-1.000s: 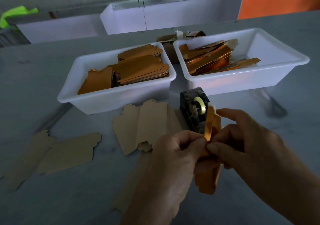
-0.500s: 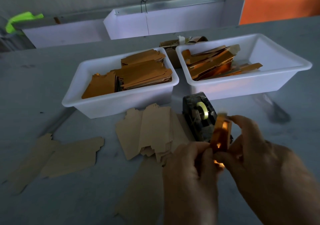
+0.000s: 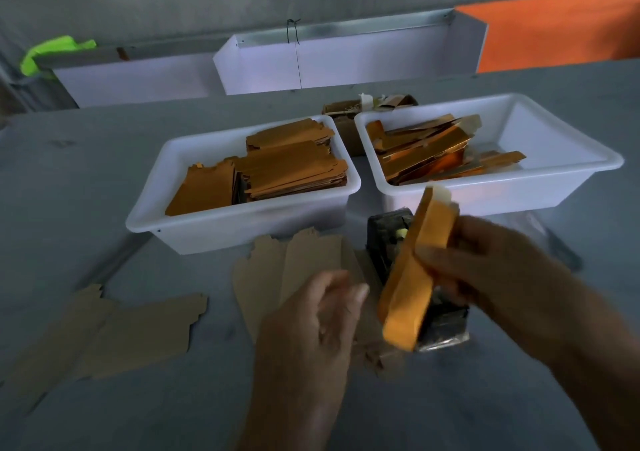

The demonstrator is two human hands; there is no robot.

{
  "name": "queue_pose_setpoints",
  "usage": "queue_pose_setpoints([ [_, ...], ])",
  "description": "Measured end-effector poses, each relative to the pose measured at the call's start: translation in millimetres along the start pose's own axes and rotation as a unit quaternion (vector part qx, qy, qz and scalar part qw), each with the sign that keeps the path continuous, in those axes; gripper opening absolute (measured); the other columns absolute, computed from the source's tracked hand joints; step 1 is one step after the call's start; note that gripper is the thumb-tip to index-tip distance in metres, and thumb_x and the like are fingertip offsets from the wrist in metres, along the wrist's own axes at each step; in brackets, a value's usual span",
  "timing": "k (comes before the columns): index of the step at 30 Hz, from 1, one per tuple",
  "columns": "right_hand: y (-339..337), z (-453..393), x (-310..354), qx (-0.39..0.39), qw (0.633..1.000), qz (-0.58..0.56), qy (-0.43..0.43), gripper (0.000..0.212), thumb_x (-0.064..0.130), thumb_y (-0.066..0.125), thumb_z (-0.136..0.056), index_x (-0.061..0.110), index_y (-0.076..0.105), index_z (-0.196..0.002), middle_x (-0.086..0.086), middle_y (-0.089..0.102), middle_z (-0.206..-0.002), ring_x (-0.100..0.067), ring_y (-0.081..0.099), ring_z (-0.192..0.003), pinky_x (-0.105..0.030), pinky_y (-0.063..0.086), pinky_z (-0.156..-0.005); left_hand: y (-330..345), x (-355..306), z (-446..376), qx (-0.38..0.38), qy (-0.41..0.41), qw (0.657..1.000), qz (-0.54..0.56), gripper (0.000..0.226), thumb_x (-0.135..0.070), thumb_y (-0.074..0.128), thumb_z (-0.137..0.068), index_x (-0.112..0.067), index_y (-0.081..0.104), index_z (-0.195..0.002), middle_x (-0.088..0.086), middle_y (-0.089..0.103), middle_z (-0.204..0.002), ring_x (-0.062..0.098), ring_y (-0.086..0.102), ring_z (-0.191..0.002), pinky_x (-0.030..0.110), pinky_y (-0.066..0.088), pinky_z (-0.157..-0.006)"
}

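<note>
My right hand [image 3: 485,270] grips a folded orange-gold carton [image 3: 412,277] and holds it tilted above the black tape dispenser [image 3: 384,239], which it partly hides. My left hand [image 3: 318,315] hovers just left of the carton with its fingers loosely curled and nothing in it. Flat brown carton blanks [image 3: 294,263] lie fanned on the grey table under my left hand. The image is blurred around both hands.
Two white tubs stand behind: the left tub [image 3: 221,228] holds stacked flat gold blanks, the right tub [image 3: 519,190] holds several folded gold cartons. More brown blanks [image 3: 114,329] lie at the left. White troughs [image 3: 346,59] line the back, with an orange panel [image 3: 561,27] beside them.
My left hand has let go of the carton and drawn back to the left. My right hand has lifted the carton and turned it so its broad face shows.
</note>
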State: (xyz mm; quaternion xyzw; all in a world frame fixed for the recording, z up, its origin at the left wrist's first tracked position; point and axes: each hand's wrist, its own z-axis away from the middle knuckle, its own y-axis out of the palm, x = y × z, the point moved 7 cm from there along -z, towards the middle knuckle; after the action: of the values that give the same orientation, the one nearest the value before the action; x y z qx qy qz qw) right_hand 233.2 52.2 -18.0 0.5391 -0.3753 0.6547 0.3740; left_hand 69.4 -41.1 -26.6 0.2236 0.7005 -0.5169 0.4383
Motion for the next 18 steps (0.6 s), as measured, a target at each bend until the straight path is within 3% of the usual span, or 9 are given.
queue_pose_setpoints([
  [2, -16, -34, 3, -0.042, 0.994, -0.098, 0.017, 0.013, 0.023, 0.068, -0.077, 0.015, 0.067, -0.086, 0.000, 0.062, -0.064, -0.006, 0.056, -0.053, -0.018, 0.049, -0.050, 1, 1, -7, -0.024, 0.042, 0.979, -0.200, 0.051, -0.058, 0.039, -0.089, -0.033, 0.048, -0.132, -0.014, 0.054, -0.134, 0.004, 0.051, -0.120, 0.024, 0.042, -0.097],
  [3, -25, -52, 7, -0.073, 0.984, -0.162, 0.020, 0.005, 0.017, 0.064, -0.084, 0.013, 0.065, -0.088, 0.000, 0.063, -0.068, -0.004, 0.058, -0.053, -0.017, 0.049, -0.049, 7, 9, -10, -0.021, 0.041, 0.968, -0.248, 0.053, -0.055, 0.038, -0.093, -0.026, 0.041, -0.138, -0.007, 0.046, -0.142, 0.009, 0.045, -0.127, 0.023, 0.037, -0.100],
  [5, -45, -80, 14, -0.140, 0.957, -0.252, 0.014, 0.007, 0.012, 0.062, -0.089, 0.010, 0.062, -0.096, -0.002, 0.066, -0.077, -0.007, 0.066, -0.057, -0.018, 0.052, -0.053, 22, 22, -12, 0.003, 0.045, 0.945, -0.323, 0.053, -0.047, 0.043, -0.096, -0.018, 0.041, -0.140, 0.001, 0.041, -0.148, 0.013, 0.042, -0.132, 0.020, 0.033, -0.101],
  [6, -53, -87, 16, -0.174, 0.947, -0.271, 0.009, 0.015, 0.011, 0.063, -0.089, 0.009, 0.061, -0.103, -0.005, 0.067, -0.083, -0.010, 0.069, -0.063, -0.020, 0.054, -0.057, 26, 24, -12, 0.011, 0.049, 0.935, -0.351, 0.052, -0.043, 0.054, -0.092, -0.013, 0.050, -0.134, 0.006, 0.049, -0.143, 0.014, 0.050, -0.127, 0.020, 0.040, -0.095],
  [8, -57, -85, 17, -0.208, 0.940, -0.271, -0.009, 0.019, 0.009, 0.061, -0.089, 0.007, 0.060, -0.108, -0.006, 0.069, -0.086, -0.017, 0.071, -0.077, -0.024, 0.056, -0.063, 25, 20, -12, 0.004, 0.053, 0.936, -0.348, 0.046, -0.036, 0.069, -0.084, -0.011, 0.062, -0.122, 0.007, 0.059, -0.133, 0.016, 0.062, -0.113, 0.021, 0.049, -0.081],
  [11, -22, -49, 29, -0.111, 0.978, -0.156, -0.077, 0.010, 0.019, 0.059, -0.086, 0.016, 0.063, -0.095, 0.003, 0.074, -0.082, -0.012, 0.071, -0.084, -0.025, 0.056, -0.069, 20, 31, -11, 0.036, 0.042, 0.950, -0.308, 0.039, -0.036, 0.048, -0.096, -0.021, 0.050, -0.132, -0.007, 0.041, -0.148, 0.012, 0.047, -0.127, 0.020, 0.035, -0.098],
  [13, 5, -15, 18, -0.056, 0.992, -0.089, -0.064, 0.015, 0.027, 0.063, -0.086, 0.024, 0.066, -0.100, 0.007, 0.074, -0.090, -0.012, 0.072, -0.085, -0.030, 0.056, -0.073, 12, 32, -13, 0.037, 0.048, 0.951, -0.302, 0.028, -0.030, 0.047, -0.097, -0.016, 0.058, -0.118, -0.006, 0.051, -0.139, 0.013, 0.053, -0.119, 0.024, 0.038, -0.095],
  [15, 24, 10, 0, -0.051, 0.997, -0.036, -0.043, 0.016, 0.023, 0.066, -0.082, 0.027, 0.067, -0.097, 0.008, 0.074, -0.086, -0.012, 0.072, -0.077, -0.031, 0.057, -0.069, 6, 27, -10, 0.034, 0.050, 0.942, -0.331, 0.018, -0.025, 0.051, -0.096, -0.014, 0.063, -0.102, -0.002, 0.063, -0.116, 0.015, 0.062, -0.100, 0.028, 0.045, -0.083],
  [18, 54, 34, -26, -0.036, 0.999, 0.009, 0.009, 0.025, 0.040, 0.065, -0.063, 0.035, 0.063, -0.087, 0.016, 0.074, -0.086, -0.008, 0.071, -0.078, -0.037, 0.058, -0.076, 4, 3, 5, -0.046, 0.096, 0.938, -0.331, 0.016, -0.020, 0.059, -0.075, -0.009, 0.070, -0.074, 0.005, 0.070, -0.074, 0.021, 0.068, -0.061, 0.023, 0.045, -0.041],
])
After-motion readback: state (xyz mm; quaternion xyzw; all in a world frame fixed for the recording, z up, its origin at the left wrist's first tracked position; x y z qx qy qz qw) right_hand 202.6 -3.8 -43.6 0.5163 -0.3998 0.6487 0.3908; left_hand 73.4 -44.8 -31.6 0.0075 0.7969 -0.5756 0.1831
